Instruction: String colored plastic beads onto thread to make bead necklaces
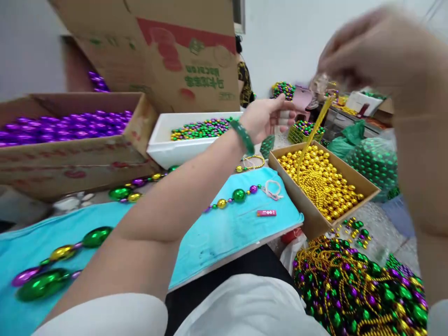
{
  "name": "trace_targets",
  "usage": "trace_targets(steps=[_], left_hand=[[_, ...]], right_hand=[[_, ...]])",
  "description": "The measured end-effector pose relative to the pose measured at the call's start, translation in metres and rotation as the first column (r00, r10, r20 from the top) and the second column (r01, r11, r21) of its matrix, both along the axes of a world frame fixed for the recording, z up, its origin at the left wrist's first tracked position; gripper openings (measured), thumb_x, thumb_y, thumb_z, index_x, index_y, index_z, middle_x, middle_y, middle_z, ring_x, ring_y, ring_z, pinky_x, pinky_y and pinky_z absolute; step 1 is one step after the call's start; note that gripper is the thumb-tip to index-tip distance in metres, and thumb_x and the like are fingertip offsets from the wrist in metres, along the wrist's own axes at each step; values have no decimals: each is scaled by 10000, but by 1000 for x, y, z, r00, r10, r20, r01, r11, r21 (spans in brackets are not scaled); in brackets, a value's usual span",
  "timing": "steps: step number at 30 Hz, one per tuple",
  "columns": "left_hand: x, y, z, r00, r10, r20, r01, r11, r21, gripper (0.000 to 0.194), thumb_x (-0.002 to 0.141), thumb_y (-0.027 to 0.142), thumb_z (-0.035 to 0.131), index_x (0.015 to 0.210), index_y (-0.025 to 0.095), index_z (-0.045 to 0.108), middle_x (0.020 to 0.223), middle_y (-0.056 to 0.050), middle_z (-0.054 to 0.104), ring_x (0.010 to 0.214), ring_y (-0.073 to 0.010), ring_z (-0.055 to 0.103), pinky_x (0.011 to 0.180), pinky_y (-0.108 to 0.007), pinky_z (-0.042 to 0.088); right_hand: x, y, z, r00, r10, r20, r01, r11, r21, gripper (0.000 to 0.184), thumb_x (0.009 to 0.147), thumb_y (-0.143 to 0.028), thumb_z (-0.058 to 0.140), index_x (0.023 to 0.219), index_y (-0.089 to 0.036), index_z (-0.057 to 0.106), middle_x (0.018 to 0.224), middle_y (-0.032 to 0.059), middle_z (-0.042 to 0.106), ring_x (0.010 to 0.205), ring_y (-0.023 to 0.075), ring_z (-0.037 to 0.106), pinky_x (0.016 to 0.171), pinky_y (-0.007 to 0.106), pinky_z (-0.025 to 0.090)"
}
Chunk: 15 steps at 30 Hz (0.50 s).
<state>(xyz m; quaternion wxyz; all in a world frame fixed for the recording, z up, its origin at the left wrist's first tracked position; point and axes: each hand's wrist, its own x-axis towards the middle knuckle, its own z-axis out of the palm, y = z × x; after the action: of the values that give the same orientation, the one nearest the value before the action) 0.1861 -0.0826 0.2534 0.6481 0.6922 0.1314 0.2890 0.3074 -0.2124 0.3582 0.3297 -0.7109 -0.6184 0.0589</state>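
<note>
My right hand [364,56] is raised high at the right, blurred by motion, its fingers closed. Below it a gold bead strand [315,130] hangs slantwise into a cardboard box of gold beads [336,179]. My left hand [264,119], with a green bangle [242,136] at the wrist, reaches forward left of the strand. Its fingers are loosely bent and apart, with nothing seen in them. Under my left arm a string of green, gold and purple beads [239,195] lies on a turquoise cloth [224,238], close to a white cord loop [273,190] and a small pink label [266,213].
A carton of purple beads [70,128] stands left, beside a white foam box [164,133] of mixed beads. Large bead strings [63,252] lie at the lower left. Heaped necklaces [357,289] fill the lower right. A bag of green beads [373,161] and a person [244,77] are farther back.
</note>
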Motion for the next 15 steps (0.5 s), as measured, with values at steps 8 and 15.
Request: trace_targets(steps=[8,15], left_hand=[[-105,10,-16,997,-6,-75,-12,971,-240,278,873,358,578,949,99,641,848,-97,674,794,-140,647,672,-247,522],[-144,28,-34,971,72,-228,-136,951,-278,63,838,133,601,813,81,624,604,-14,567,590,-91,584,534,-201,444]], right_hand=[[-64,84,-83,922,321,-217,-338,940,-44,130,713,-83,709,624,-121,622,455,-48,437,410,35,411,402,181,310],[-80,106,-92,956,281,-83,-290,950,-119,46,753,-148,675,714,-127,659,547,-17,506,493,66,452,496,227,384]])
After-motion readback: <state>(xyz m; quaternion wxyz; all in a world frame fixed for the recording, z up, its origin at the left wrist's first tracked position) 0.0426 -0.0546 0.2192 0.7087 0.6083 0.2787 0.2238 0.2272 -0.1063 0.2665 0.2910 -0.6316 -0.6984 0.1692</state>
